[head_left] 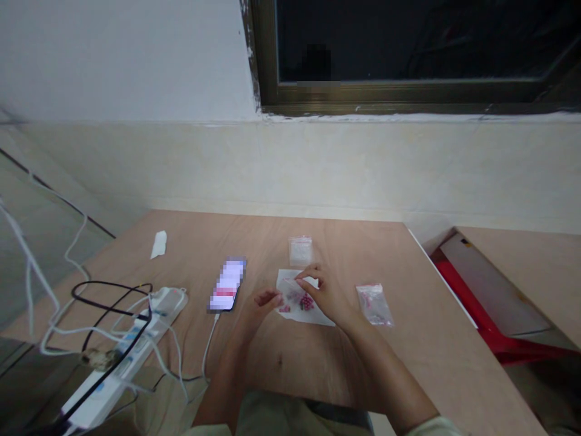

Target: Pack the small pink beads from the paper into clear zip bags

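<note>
My left hand (pixel 262 304) is at the left edge of a white sheet of paper (pixel 318 316), its thumb and forefinger pinched together. Over the same sheet is my right hand (pixel 321 292), with thumb and forefinger tips meeting in a pinch. Whatever either pinch holds is too small to make out. Below the right fingers lies a cluster of small pink and dark beads (pixel 307 302). A few more pink pieces (pixel 284 309) rest near the left fingertips.
A clear zip bag (pixel 300 250) lies behind the paper, and another bag with pinkish contents (pixel 374 305) is to the right. On the left are a charging phone (pixel 228 284), a white scrap (pixel 158 244) and a power strip (pixel 131 351) with tangled cables. A red chair (pixel 494 330) stands right.
</note>
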`<state>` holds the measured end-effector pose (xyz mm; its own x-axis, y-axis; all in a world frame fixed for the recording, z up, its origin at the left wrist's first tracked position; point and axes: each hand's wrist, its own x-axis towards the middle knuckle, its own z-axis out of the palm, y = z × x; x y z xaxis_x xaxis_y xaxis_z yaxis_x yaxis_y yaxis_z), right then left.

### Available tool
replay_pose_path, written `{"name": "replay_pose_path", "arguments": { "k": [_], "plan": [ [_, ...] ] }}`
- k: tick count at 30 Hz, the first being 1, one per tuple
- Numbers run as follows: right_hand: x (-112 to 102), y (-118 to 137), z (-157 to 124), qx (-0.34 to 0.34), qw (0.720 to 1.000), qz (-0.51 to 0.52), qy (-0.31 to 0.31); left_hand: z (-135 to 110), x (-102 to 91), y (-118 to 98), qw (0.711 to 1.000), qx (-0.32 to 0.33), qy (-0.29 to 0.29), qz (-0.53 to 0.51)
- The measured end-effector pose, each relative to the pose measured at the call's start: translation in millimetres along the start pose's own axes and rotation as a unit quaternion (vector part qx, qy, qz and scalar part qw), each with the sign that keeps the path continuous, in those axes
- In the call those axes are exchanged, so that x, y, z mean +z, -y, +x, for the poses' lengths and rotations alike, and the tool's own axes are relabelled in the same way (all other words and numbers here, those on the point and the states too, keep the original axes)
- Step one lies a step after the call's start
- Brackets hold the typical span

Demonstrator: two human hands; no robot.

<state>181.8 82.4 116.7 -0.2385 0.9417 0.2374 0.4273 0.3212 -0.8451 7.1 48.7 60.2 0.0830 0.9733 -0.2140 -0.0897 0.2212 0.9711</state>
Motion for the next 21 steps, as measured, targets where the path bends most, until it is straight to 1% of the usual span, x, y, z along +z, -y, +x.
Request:
{"name": "replay_pose_path", "arguments": {
  "k": [4,12,16,19,21],
  "plan": [
    [-0.5,0.0,4.9,0.0,1.0,-0.004,0.021,5.6,-1.8,-1.3,1.0,-0.013,-0.003,-0.008],
    [-1.0,2.5,4.4,-0.016,0.999,-0.017,0.045,4.8,-2.4,-0.2,1.0,-0.002,0.015,0.008],
    [-1.6,0.7,-2.4,-0.015,0.997,-0.007,0.079,-0.4,-0.1,3.2,1.0,-0.008,-0.007,-0.008],
    [-2.1,-4.0,-7.4,-0.005,0.997,0.005,0.072,-4.1,0.8,4.6,1.0,-0.018,-0.017,0.002],
    [-2.2,-6.9,-9.9,0.003,0.998,0.004,0.059,-5.1,0.2,3.4,1.0,-0.014,-0.007,0.021]
  ]
}}
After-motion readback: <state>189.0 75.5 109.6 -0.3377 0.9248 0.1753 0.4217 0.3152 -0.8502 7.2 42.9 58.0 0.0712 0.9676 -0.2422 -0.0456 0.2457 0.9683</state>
